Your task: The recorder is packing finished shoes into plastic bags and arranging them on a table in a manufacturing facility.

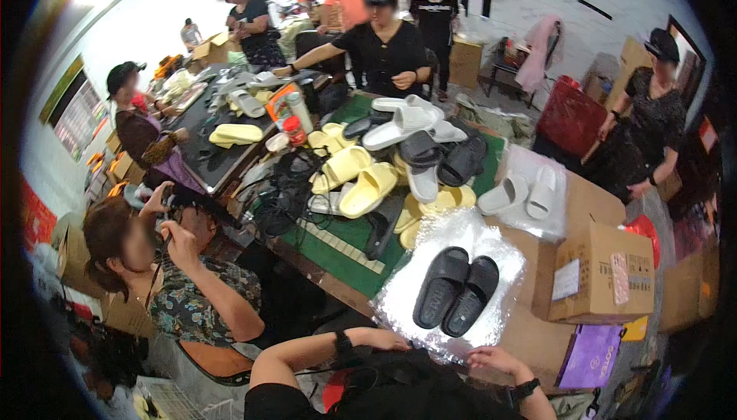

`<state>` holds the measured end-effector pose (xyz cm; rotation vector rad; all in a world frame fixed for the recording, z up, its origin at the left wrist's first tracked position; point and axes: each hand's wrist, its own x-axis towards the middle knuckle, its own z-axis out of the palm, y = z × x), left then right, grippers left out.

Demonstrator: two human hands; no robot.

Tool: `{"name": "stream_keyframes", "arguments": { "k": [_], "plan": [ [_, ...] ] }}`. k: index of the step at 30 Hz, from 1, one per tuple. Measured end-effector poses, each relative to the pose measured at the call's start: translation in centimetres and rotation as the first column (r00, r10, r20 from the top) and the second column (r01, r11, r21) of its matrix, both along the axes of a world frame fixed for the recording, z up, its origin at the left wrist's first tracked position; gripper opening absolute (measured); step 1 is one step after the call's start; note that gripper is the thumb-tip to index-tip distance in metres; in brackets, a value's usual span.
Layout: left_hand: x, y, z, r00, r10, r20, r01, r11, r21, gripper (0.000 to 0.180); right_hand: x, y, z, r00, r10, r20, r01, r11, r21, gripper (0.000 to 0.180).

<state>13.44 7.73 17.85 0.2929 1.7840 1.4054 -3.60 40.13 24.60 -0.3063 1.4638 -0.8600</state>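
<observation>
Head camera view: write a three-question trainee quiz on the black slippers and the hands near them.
1. True or false: the pair of black slippers lies on a clear plastic bag.
2. Which hand is nearer the bag's lower right edge? A. left hand B. right hand
3. Fill in: the cardboard box right of the black pair stands on a ____ surface.

Key: 1 true. 2 B. 3 brown cardboard; neither hand grips a slipper, both rest empty at the bag's near edge.
</observation>
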Motion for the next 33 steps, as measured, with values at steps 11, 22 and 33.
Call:
{"name": "stream_keyframes", "arguments": {
  "k": [11,22,33],
  "plan": [
    [8.6,6.5,-6.1,0.892,0.361,0.271,-0.197,0.852,-0.486,0.071,7.2,6.6,-14.8,0.754,0.622,-0.211,-0.636,0.771,0.002,0.076],
    [12.3,6.0,-12.6,0.959,0.268,-0.094,-0.284,0.901,-0.328,0.041,12.0,4.4,-19.0,0.64,0.47,-0.608,-0.634,0.77,-0.072,0.036],
    [9.7,13.2,-11.3,0.867,0.307,0.393,-0.137,0.905,-0.403,0.028,16.8,2.6,-21.9,0.979,0.198,-0.047,-0.202,0.91,-0.362,0.033]
  ]
}}
